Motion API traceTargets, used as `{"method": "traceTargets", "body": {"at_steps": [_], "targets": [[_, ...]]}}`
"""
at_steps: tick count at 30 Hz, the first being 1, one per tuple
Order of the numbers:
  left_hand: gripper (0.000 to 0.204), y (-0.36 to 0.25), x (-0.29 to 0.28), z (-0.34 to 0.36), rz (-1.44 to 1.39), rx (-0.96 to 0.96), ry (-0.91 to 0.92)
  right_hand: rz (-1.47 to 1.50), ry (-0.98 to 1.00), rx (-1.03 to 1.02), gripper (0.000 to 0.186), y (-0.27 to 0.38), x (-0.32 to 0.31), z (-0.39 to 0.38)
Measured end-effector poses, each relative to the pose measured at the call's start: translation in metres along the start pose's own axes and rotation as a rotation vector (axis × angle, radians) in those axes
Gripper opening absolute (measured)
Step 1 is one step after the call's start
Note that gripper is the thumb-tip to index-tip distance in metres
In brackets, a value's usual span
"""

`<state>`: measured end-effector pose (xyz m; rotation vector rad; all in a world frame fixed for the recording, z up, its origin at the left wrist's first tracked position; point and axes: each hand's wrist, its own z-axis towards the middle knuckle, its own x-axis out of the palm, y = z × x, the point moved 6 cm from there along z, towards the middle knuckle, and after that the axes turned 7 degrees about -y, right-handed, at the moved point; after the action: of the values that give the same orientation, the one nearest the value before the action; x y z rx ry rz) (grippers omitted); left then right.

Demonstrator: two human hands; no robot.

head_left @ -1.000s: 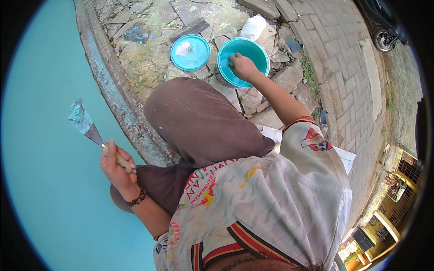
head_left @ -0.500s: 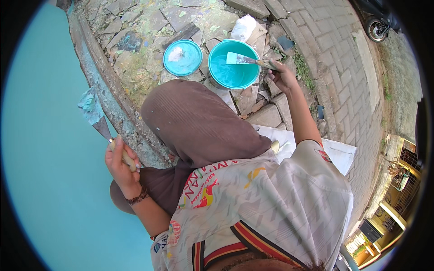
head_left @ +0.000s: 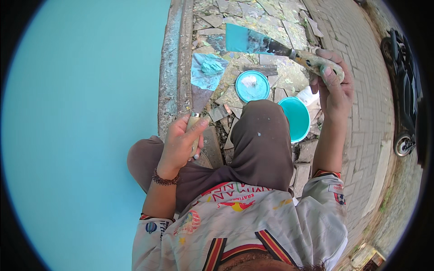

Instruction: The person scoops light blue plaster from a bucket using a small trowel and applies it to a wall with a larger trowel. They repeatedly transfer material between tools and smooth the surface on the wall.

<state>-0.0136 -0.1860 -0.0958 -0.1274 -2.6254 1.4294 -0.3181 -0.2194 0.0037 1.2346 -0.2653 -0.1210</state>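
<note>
Printed lettering spreads across the chest of a pale sports shirt (head_left: 266, 221), seen from where I stand beside its seated wearer. A large red line of capitals (head_left: 226, 192) is broken by folds; smaller red capitals (head_left: 244, 199) run just beneath it, above a red-and-yellow emblem (head_left: 237, 206). A round red-and-white emblem (head_left: 191, 221) marks the wearer's left side. On the left sleeve, a blue badge (head_left: 151, 227) sits beside dark lettering (head_left: 163, 228), partly lost in the cloth. The right sleeve bears a pale patch (head_left: 335, 188) near a black-and-red crest (head_left: 339, 198), both too small to read.
</note>
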Motion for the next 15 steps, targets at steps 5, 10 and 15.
{"method": "traceTargets", "body": {"at_steps": [5, 10, 15], "targets": [[0.026, 0.006, -0.011, 0.000, -0.013, 0.065, -0.052, -0.354, 0.217, -0.154, 0.024, 0.015, 0.071, -0.002], [0.027, 0.005, -0.014, 0.000, -0.073, 0.076, -0.066, -0.506, 0.320, -0.367, 0.023, 0.022, 0.093, -0.006], [0.026, 0.012, -0.016, 0.004, -0.101, 0.067, -0.087, -0.516, 0.346, -0.467, 0.022, 0.020, 0.101, -0.008]]}}
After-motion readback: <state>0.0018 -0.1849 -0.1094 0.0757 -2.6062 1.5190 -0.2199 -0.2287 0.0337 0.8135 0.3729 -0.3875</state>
